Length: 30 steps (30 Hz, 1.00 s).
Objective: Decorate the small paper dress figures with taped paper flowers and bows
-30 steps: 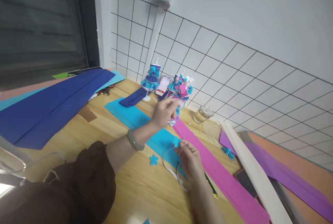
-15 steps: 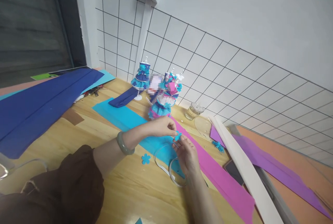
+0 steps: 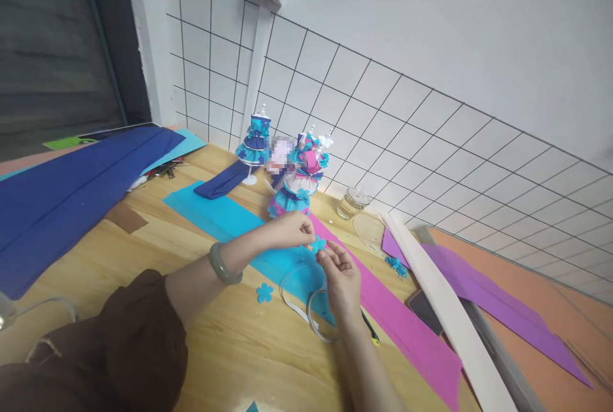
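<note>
A small bright blue paper flower [image 3: 318, 245] is held up between my hands, above the blue paper strip. My left hand [image 3: 293, 229], with a green bangle at its wrist, comes in from the left with its fingers pinched at the flower's upper edge. From below right, my right hand [image 3: 343, 276] grips the flower's lower edge between thumb and fingers. Another blue flower [image 3: 264, 292] lies flat on the table to the lower left. A pale ring [image 3: 315, 330] rests near my right wrist; I cannot tell what it is.
Small dress stands [image 3: 253, 144] and more decorated figures [image 3: 301, 185] are at the back. A glass [image 3: 353, 203] stands by the wall grid. A blue strip [image 3: 215, 211], a pink strip [image 3: 416, 348] and a white strip [image 3: 440, 297] cross the wooden table. A cutter [image 3: 371, 328] lies near my right forearm.
The whole view has shifted slightly. My right hand has turned a little, so the flower shows more openly between the hands. The cutter is now more exposed.
</note>
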{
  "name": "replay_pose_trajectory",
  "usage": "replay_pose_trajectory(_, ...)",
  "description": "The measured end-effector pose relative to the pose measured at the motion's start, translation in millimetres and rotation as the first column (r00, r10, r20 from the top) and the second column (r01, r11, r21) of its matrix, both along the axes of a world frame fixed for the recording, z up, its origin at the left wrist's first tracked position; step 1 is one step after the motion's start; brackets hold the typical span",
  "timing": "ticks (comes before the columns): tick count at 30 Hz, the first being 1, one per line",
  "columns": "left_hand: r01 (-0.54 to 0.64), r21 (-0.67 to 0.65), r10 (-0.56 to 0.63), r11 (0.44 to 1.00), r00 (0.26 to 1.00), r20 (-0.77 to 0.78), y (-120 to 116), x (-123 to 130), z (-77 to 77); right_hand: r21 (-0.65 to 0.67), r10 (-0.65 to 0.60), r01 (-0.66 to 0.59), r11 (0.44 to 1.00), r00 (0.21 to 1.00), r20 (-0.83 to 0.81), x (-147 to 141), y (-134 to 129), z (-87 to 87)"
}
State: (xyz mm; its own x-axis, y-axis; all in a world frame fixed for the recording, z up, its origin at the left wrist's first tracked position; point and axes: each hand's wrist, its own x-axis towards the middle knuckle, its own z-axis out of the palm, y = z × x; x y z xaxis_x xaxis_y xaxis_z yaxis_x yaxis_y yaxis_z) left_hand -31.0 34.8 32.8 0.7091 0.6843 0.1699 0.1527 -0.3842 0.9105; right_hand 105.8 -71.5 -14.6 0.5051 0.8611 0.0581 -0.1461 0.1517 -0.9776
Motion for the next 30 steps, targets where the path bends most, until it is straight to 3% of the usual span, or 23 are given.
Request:
replay_pose_trajectory(8,-0.157,0.140,0.155,0.978,0.988,0.023,-4.1,4.7,-0.9,0.039,-0.057,0.052,0.998,0.989,0.133,-0.8,-0.2,2.1)
replay_pose_trajectory(17,0.018,0.238,-0.012,0.971,1.000,-0.028,-12.2,9.1,-6.9,0.102,-0.099,0.067,0.993,0.926,0.364,-2.3,-2.9,-6.4)
replay_pose_trajectory(30,0.141,0.160,-0.126,0.977,0.987,-0.099,-7.5,9.8,-7.9,0.137,-0.066,0.030,0.990,0.962,0.266,-2.6,-0.9,-7.1)
